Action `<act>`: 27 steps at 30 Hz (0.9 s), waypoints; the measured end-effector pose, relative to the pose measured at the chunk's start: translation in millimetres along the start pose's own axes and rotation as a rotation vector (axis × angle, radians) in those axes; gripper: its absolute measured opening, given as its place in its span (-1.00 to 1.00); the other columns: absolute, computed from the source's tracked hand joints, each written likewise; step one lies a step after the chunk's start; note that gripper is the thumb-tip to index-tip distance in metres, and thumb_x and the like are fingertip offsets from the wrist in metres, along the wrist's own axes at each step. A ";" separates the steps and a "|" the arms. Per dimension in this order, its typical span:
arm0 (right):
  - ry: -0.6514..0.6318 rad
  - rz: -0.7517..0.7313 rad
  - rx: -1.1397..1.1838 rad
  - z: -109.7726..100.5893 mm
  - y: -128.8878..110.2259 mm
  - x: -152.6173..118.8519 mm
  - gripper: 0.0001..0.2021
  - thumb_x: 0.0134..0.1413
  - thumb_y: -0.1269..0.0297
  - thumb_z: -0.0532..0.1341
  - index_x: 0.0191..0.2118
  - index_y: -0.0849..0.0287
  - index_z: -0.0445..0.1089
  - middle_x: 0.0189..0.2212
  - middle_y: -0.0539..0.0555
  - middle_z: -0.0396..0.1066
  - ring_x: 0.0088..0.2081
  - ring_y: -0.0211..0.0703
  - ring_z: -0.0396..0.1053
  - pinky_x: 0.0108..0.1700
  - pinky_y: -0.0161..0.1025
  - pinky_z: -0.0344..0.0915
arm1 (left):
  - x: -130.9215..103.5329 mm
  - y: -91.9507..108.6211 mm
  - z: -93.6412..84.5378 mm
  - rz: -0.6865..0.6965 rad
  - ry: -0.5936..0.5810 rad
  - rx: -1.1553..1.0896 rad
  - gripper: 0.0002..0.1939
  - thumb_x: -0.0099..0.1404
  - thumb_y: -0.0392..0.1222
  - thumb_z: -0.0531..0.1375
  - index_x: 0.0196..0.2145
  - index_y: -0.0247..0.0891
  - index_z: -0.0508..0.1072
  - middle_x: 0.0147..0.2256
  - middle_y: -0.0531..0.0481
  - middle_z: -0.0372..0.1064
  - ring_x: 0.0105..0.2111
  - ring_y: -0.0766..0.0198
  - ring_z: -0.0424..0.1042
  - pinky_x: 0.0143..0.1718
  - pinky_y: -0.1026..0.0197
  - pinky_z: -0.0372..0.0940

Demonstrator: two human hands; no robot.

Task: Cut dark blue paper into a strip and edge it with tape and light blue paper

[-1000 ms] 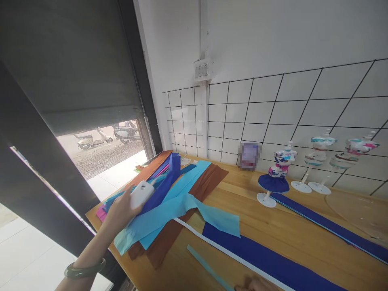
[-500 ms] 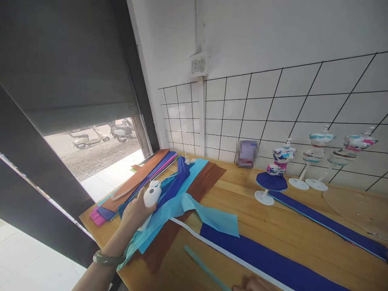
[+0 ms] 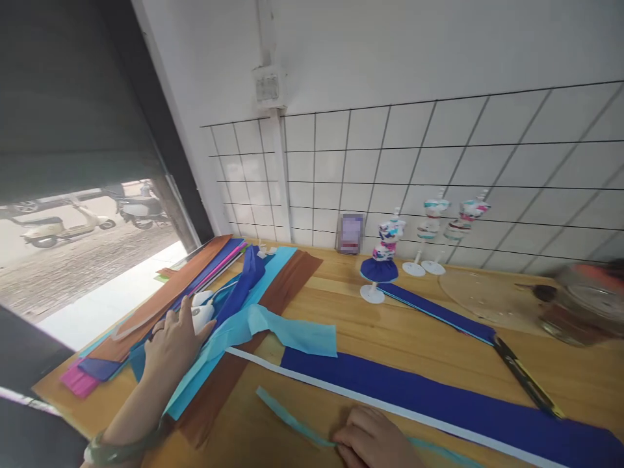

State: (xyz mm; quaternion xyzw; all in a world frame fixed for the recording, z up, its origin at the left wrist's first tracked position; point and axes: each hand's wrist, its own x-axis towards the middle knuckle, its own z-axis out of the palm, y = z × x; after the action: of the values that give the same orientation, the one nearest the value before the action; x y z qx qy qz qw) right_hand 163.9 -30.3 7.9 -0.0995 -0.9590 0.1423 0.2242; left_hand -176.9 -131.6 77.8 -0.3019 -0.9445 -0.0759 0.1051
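A small white handheld device is pressed down on the heap of crepe paper sheets at the left end of the wooden table, gripped from above by the left hand, whose fingers are curled around it. The right hand is laid flat, fingers spread, on a thin light-blue strip near the table's front edge, just in front of a long dark-blue band. The loose layers could be dragged or torn if the device were pushed sideways, since the heap is not otherwise held. Small dress-form figures are set well apart, by the wire grid.
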 end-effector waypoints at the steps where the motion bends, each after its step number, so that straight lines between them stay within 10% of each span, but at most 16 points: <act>1: -0.017 0.061 0.049 -7.6 -4.2 2.4 -0.81 0.20 0.35 0.00 -0.33 0.10 0.34 -0.48 0.00 0.35 -0.43 -0.25 0.34 -0.40 -0.38 0.21 | -7.7 15.1 -5.5 0.099 0.047 -0.063 -0.27 0.18 0.16 -0.02 0.17 -0.36 0.01 0.06 -0.39 0.17 0.03 -0.28 0.18 -0.12 -0.17 0.15; 3: -0.052 0.137 0.135 -22.0 -10.6 6.4 -0.80 0.20 0.35 -0.01 -0.29 0.10 0.35 -0.42 0.01 0.37 -0.37 -0.24 0.35 -0.35 -0.38 0.23 | -29.6 50.8 -17.3 0.392 -0.022 -0.311 -0.40 0.22 0.08 0.00 0.15 -0.26 0.09 0.07 -0.21 0.20 0.07 -0.07 0.16 0.01 -0.02 0.10; 6: -0.106 0.253 0.231 -41.9 -14.0 9.2 -0.79 0.18 0.38 -0.01 -0.27 0.10 0.37 -0.36 0.01 0.39 -0.34 -0.26 0.36 -0.33 -0.39 0.22 | -68.0 104.6 -30.4 0.806 -0.542 -0.636 -0.51 0.12 0.10 0.17 0.00 -0.05 0.32 -0.02 0.02 0.31 -0.05 0.13 0.28 -0.05 0.21 0.17; 10: -0.121 0.426 0.287 -67.5 -8.6 8.8 -0.80 0.17 0.39 0.03 -0.34 0.07 0.39 -0.40 -0.05 0.39 -0.34 -0.27 0.35 -0.32 -0.39 0.20 | -93.7 152.0 -31.0 1.047 -0.831 -0.622 -0.68 0.07 0.10 0.22 -0.26 -0.08 0.51 -0.33 0.03 0.43 -0.28 0.21 0.35 -0.24 0.26 0.18; 19: -0.192 0.683 0.372 -122.2 24.3 -26.7 -0.79 0.13 0.21 0.08 -0.43 0.12 0.39 -0.46 -0.05 0.38 -0.40 -0.24 0.29 -0.35 -0.37 0.16 | -63.9 151.2 -14.1 0.841 -1.008 -0.730 -0.79 0.13 -0.09 0.14 -0.50 -0.25 0.46 -0.53 0.11 0.33 -0.48 0.34 0.25 -0.46 0.35 0.12; 27: -0.263 0.987 0.540 -152.4 57.1 -92.6 -0.63 0.03 -0.11 0.07 -0.52 0.11 0.24 -0.65 -0.13 -0.04 -0.60 -0.33 -0.08 -0.57 -0.36 -0.09 | -57.3 142.1 -5.8 0.809 -1.149 -0.784 -0.78 0.12 -0.08 0.14 -0.53 -0.28 0.41 -0.57 0.13 0.22 -0.52 0.38 0.17 -0.51 0.36 0.07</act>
State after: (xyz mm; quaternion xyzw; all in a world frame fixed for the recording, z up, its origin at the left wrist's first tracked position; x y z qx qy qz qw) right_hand 322.4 34.6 83.6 -0.4558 -0.7485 0.4808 0.0277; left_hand -47.1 -50.0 80.8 -0.6275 -0.5728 -0.1907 -0.4917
